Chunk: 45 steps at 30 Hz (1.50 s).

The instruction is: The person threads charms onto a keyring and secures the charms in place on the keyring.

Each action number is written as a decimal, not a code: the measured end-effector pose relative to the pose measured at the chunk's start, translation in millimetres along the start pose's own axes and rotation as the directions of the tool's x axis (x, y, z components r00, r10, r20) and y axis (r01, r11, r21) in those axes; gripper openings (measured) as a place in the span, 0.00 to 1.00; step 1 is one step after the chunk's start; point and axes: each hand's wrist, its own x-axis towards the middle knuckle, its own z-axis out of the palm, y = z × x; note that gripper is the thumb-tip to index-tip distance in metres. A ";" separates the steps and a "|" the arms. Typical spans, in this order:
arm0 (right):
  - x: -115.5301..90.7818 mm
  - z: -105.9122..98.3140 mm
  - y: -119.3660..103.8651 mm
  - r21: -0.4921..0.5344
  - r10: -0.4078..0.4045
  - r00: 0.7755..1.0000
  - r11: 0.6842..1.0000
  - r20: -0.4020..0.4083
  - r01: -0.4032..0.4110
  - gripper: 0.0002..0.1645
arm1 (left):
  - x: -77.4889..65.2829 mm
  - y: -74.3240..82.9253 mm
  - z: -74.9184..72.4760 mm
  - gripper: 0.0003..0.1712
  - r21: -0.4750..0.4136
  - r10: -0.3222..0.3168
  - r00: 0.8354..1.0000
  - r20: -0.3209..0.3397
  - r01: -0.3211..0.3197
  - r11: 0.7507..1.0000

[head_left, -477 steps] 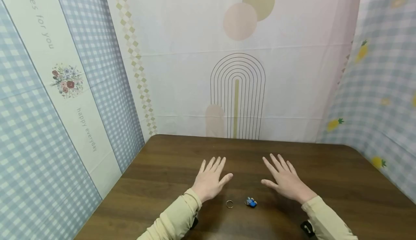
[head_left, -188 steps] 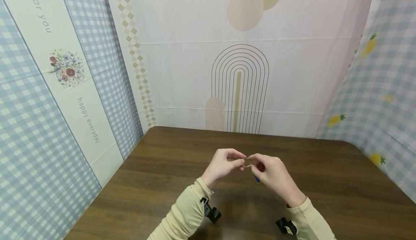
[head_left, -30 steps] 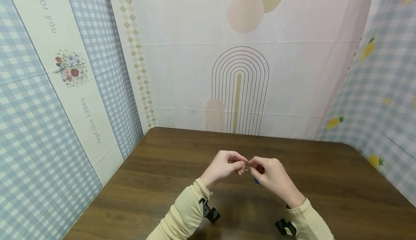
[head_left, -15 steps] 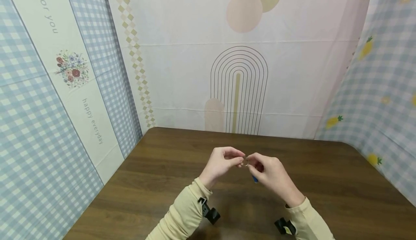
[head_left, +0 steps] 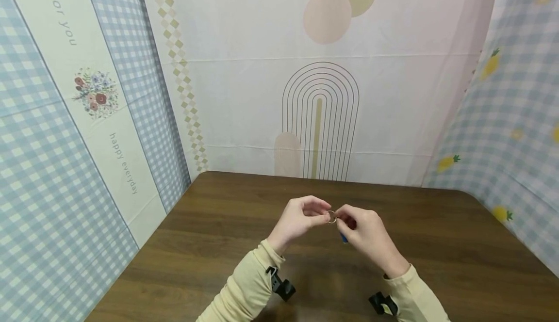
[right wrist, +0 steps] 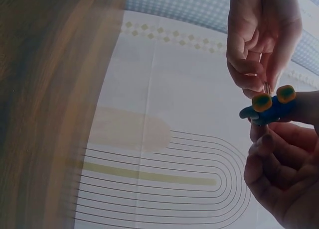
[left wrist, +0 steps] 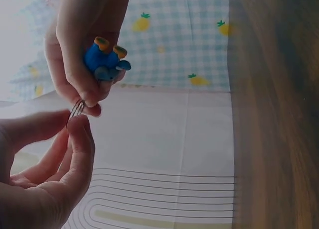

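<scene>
Above the table, the thumb and fingers of my left hand (head_left: 299, 221) pinch one side of a thin metal key ring (left wrist: 76, 111). My right hand (head_left: 366, 230) meets it from the other side, its fingertips at the ring's opposite edge. A small blue figure charm (left wrist: 103, 59) with orange-rimmed feet hangs at my right fingers; only a bit of blue shows below them in the head view. The right fingers grip the charm's top end, and its fastening is hidden between them. Whether the charm is linked to the ring I cannot tell.
The brown wooden table (head_left: 209, 244) lies beneath both hands. A white patterned cloth (head_left: 244, 104) hangs behind it, with blue checked cloths (head_left: 515, 118) at the sides. Black wrist mounts (head_left: 284, 285) sit on both sleeves.
At first the ring and charm lay on the table between flat hands; later both hands hold them raised. Within the last second, the ring has turned slightly and the left fingers have shifted on it.
</scene>
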 end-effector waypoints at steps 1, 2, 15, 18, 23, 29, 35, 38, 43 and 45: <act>0.5 -0.2 0.7 0.002 0.005 1.000 1.000 0.001 -0.005 0.11 | 1.1 -0.4 0.5 0.12 -0.007 0.000 1.000 -0.006 0.000 1.000; 1.1 -0.4 1.4 0.006 0.008 1.000 1.000 0.003 -0.008 0.11 | 2.4 -1.1 0.9 0.12 -0.013 0.002 1.000 -0.014 -0.002 1.000; 6.2 -3.3 14.6 0.030 -0.044 0.996 0.999 0.080 0.042 0.11 | 10.3 -4.7 5.2 0.07 0.023 -0.017 0.999 -0.036 0.017 1.000; 7.7 -4.4 17.5 0.028 -0.049 0.995 0.999 0.082 0.047 0.11 | 12.1 -4.0 6.7 0.07 0.035 -0.020 1.000 -0.024 0.020 0.999; 10.4 -4.3 21.2 0.021 -0.027 0.998 0.999 0.050 0.025 0.10 | 15.7 -2.2 9.4 0.13 0.028 -0.021 1.000 0.009 0.021 0.999; 12.3 -5.6 25.0 0.036 0.002 0.998 0.999 0.064 -0.005 0.13 | 22.3 -4.1 13.0 0.11 -0.058 -0.035 0.999 -0.042 0.033 0.998; 13.7 -5.5 31.4 0.034 -0.025 0.998 0.999 0.054 0.023 0.13 | 26.9 -6.1 15.5 0.07 -0.001 -0.024 0.997 -0.078 0.024 1.000; 13.9 -5.5 33.9 0.026 -0.060 0.997 0.998 0.048 0.058 0.12 | 27.1 -6.3 16.4 0.06 0.036 -0.033 0.997 -0.073 0.036 0.999; 14.6 -5.1 36.6 0.010 -0.079 0.996 0.997 0.029 0.079 0.11 | 27.4 -6.3 17.2 0.08 0.021 -0.037 0.998 -0.043 0.038 0.999; 14.9 -4.9 37.2 0.004 -0.069 0.998 0.998 0.013 0.069 0.11 | 27.9 -6.1 17.4 0.10 -0.012 -0.036 0.999 -0.027 0.036 0.999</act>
